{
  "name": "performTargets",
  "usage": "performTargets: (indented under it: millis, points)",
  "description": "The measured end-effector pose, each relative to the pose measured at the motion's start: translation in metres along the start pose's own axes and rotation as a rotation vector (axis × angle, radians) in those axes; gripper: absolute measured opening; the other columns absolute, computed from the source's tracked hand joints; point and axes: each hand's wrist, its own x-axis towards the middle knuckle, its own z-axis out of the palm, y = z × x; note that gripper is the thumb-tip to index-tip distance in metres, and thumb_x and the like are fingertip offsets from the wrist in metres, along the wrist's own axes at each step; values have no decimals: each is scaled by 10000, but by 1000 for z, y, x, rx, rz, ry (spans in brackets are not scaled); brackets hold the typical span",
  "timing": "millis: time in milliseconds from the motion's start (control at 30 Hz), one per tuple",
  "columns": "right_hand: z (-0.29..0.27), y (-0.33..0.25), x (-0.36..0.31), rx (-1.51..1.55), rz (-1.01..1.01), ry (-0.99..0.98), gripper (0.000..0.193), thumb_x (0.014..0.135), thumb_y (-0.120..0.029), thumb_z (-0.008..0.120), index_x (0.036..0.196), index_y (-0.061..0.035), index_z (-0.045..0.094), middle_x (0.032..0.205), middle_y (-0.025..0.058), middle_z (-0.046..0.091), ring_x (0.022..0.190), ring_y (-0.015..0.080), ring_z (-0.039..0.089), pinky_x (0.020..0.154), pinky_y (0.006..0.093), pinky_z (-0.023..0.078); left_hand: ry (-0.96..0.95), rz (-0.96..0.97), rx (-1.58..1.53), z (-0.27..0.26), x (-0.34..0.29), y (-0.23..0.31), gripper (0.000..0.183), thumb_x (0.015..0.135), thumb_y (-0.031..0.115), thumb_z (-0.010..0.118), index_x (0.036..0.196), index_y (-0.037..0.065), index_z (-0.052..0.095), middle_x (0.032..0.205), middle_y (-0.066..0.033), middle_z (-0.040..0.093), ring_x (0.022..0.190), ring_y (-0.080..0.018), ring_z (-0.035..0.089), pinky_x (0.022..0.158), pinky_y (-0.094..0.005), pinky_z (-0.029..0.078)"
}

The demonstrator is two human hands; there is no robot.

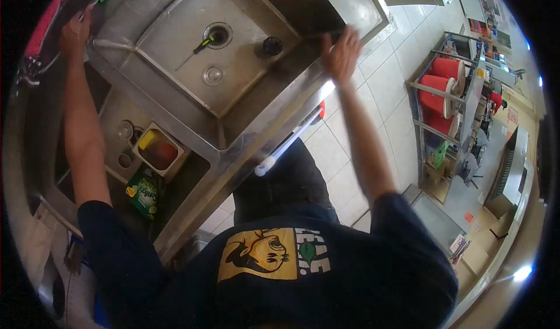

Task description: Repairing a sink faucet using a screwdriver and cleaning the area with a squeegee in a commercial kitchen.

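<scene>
My left hand (76, 34) is closed around a slim tool (95, 3) with a bright green end, at the back left of the steel sink; its exact kind is unclear. My right hand (343, 55), somewhat blurred, is spread and empty above the sink's right front rim (318, 75). In the large basin (175, 40), a thin tool with a green and black handle (204, 44) lies with its handle end at the drain (223, 34). A round strainer (213, 75) sits nearby. A small dark cup (271, 46) stands further right.
In the smaller left basin are a metal container (156, 148) with a yellow sponge (147, 139) and a green packet (143, 193). A white pole (286, 147) lies along the sink's front. Red buckets (436, 94) fill a rack at right, beyond the tiled floor (382, 87).
</scene>
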Motion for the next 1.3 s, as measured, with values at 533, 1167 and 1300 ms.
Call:
performTargets:
  millis: [533,1167,1300]
  points:
    - [-87,-192,-157,657,93,-792,882,869,-549,444,1405,68,113,1438,348,21,1351,463,39,1086,557,119,21,3,0,10,-4,0,670,814,712,365,1121,186,645,999,-157,656,952,-368,605,830,-442,467]
    - [62,166,96,-12,417,-137,871,879,-611,326,1410,55,141,1468,290,73,1386,388,2,1052,624,85,13,24,-65,-19,-18,20,563,862,571,459,1017,71,666,935,-220,638,869,-413,596,740,-468,463]
    - [86,181,153,-23,361,-58,848,892,-584,333,1389,85,178,1457,285,139,1379,390,76,1083,556,110,272,73,-123,-17,-22,19,558,872,545,465,939,29,667,845,-224,633,774,-424,592,663,-477,448]
